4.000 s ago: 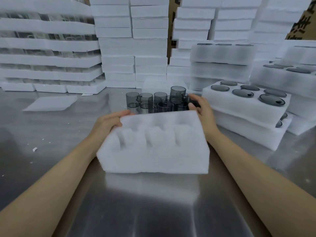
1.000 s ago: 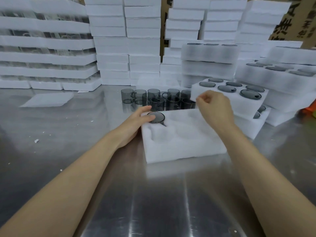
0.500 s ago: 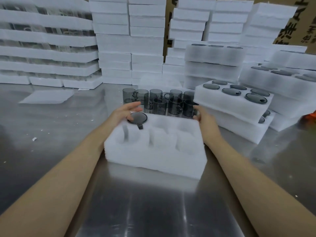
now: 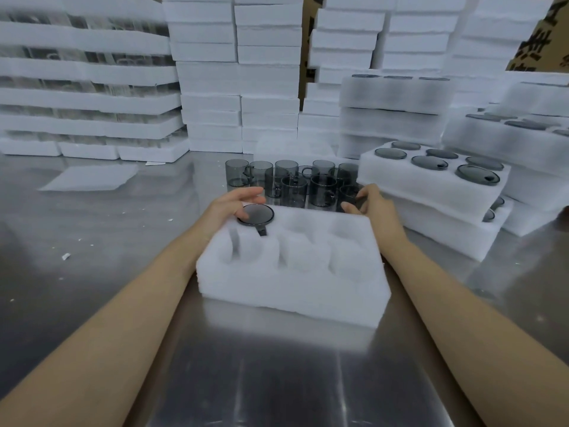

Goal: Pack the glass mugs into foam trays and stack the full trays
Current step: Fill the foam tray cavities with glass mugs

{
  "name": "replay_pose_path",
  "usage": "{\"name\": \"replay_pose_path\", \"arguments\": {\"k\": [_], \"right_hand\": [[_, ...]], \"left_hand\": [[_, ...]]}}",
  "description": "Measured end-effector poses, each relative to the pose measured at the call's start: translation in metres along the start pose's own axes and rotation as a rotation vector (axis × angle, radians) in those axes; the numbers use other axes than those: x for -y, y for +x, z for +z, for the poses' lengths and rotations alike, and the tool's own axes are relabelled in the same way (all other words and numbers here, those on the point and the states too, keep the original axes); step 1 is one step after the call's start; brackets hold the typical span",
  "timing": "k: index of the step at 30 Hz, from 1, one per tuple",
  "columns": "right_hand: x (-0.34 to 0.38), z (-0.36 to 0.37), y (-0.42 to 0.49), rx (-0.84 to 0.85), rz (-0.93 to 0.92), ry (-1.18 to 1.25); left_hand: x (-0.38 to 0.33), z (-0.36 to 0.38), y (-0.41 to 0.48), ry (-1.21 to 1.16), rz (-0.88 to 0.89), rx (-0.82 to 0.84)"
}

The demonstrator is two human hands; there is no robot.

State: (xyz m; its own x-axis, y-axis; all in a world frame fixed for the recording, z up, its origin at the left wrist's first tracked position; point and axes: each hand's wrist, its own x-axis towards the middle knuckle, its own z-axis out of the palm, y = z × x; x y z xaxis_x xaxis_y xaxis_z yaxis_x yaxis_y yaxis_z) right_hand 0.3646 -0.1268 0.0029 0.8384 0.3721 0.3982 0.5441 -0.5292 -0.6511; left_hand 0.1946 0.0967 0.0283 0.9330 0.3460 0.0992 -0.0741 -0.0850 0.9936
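So, left hand (image 4: 234, 204) is loosely spread, thumb at the rim of the one mug (image 4: 255, 214) seated far-left in the foam tray (image 4: 292, 285); right hand (image 4: 374, 204) curls at its far-right corner, can't tell on what. Looks like early filling, so next up is probably grabbing one of the loose mugs (image 4: 321, 186) just behind.

- White foam tray (image 4: 292, 272), lying flat up front, slightly skewed; six round pockets, five empty.
- Smoky grey mug (image 4: 256, 214), sunk in the back-left pocket, handle in the near slot.
- Loose mugs (image 4: 295, 183), upright, clustered just behind.
- Full trays (image 4: 431, 192), two stacked, at right.
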Motion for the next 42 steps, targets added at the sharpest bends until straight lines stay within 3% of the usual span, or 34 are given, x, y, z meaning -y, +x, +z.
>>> {"name": "replay_pose_path", "arguments": {"k": [11, 17, 24, 30, 33, 35, 39, 42], "right_hand": [[0.016, -0.031, -0.046, -0.127, -0.049, 0.568], [0.03, -0.045, -0.049, -0.192, -0.158, 0.43], [0.064, -0.052, -0.051, -0.17, -0.259, 0.378], [0.092, -0.04, -0.055, 0.015, 0.015, 1.05], [0.089, -0.039, -0.056, 0.091, 0.094, 1.213], [0.086, -0.038, -0.056, 0.099, 0.094, 1.172], [0.088, -0.033, -0.059, -0.02, 0.087, 0.87], [0.089, -0.028, -0.063, -0.072, -0.012, 0.712]], "left_hand": [[0.004, -0.002, 0.005, 0.011, 0.001, -0.11], [0.011, 0.009, -0.002, -0.075, 0.037, -0.31], [0.011, 0.018, -0.007, -0.023, 0.059, -0.288], [0.012, 0.016, -0.008, -0.003, 0.048, -0.25], [0.014, 0.014, -0.006, -0.022, 0.039, -0.233], [0.014, 0.013, -0.006, -0.029, 0.031, -0.227], [0.011, 0.014, -0.009, -0.029, 0.011, -0.223], [0.01, 0.014, -0.009, -0.032, 0.01, -0.216]]}}
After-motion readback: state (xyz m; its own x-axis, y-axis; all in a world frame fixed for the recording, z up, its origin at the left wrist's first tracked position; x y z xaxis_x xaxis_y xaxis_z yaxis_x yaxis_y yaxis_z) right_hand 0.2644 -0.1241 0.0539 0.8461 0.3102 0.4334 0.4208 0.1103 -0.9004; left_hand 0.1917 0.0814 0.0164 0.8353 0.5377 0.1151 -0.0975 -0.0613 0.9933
